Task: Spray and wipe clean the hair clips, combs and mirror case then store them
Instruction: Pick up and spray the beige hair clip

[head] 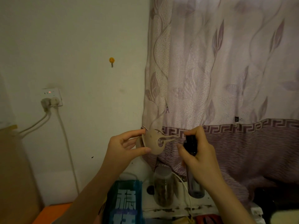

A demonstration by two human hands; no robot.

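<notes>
My left hand (123, 147) pinches a beige hair clip (153, 143) between thumb and fingers and holds it up in front of the curtain. The clip's thin prongs point right toward a dark spray bottle (191, 145). My right hand (199, 156) grips that bottle upright, with the forefinger on top of its nozzle. The nozzle sits a short gap right of the clip. The bottle's dark purple lower body (195, 186) shows below my palm. No combs or mirror case can be made out.
A patterned mauve curtain (226, 78) hangs behind both hands. Below stand a clear jar (163, 186), a blue printed box (124, 202) and white cables. A wall socket (51, 97) with plugs is at left, and a brown cardboard box (14, 172) fills the lower left.
</notes>
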